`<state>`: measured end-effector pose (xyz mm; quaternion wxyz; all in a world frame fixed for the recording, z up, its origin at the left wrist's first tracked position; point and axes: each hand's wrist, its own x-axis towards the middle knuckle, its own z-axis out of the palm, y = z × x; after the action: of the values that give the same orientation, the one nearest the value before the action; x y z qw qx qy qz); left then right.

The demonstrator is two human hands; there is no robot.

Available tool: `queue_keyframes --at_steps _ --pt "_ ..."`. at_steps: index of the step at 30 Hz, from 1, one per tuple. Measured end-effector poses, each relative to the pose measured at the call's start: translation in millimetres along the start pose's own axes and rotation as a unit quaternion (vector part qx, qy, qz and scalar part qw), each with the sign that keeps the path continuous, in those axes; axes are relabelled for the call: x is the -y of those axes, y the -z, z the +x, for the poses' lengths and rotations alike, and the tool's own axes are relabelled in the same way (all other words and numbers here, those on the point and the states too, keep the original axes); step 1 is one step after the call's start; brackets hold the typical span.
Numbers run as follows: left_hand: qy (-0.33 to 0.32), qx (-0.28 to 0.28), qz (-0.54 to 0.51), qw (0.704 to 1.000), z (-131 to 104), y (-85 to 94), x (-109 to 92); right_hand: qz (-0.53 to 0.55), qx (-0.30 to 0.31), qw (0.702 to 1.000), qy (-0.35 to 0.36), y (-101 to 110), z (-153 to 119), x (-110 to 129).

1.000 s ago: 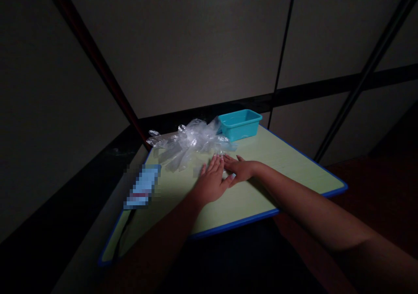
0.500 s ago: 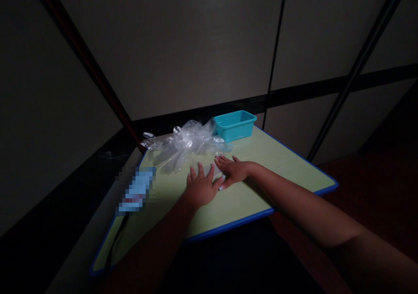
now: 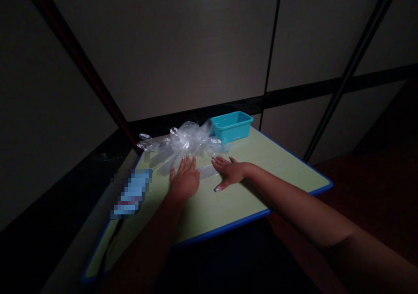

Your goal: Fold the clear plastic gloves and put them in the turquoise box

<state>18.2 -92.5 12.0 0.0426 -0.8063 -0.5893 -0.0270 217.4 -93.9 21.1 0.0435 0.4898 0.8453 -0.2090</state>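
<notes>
My left hand [image 3: 185, 182] lies flat, palm down, with its fingers stretched toward the pile of crumpled clear plastic [image 3: 189, 139], whose strips look like disposable gloves. My right hand [image 3: 230, 172] is also palm down, fingers spread and thumb apart. Between the two hands a flat piece of clear plastic [image 3: 209, 171] lies on the table; the right fingers rest on its right end, and the left hand is at its left end. What lies under the palms is hidden.
The pale yellow-green table [image 3: 228, 207] has a blue rim. Behind the plastic pile stands a turquoise basket [image 3: 232, 132]. A pixelated light-blue item [image 3: 132, 194] with a dark strap lies at the left edge. Cabinet panels [image 3: 196, 50] rise behind the table.
My left hand has moved left, away from my right hand, uncovering more of the flat plastic between them. My right hand stays nearly in place. The view has shifted slightly.
</notes>
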Motion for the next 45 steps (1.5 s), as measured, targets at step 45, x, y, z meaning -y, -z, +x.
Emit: queue_keyframes --at_steps 45 --pt "-0.166 0.067 -0.077 0.981 0 -2.3 -2 -0.026 -0.285 0.951 -0.119 7 11 -29"
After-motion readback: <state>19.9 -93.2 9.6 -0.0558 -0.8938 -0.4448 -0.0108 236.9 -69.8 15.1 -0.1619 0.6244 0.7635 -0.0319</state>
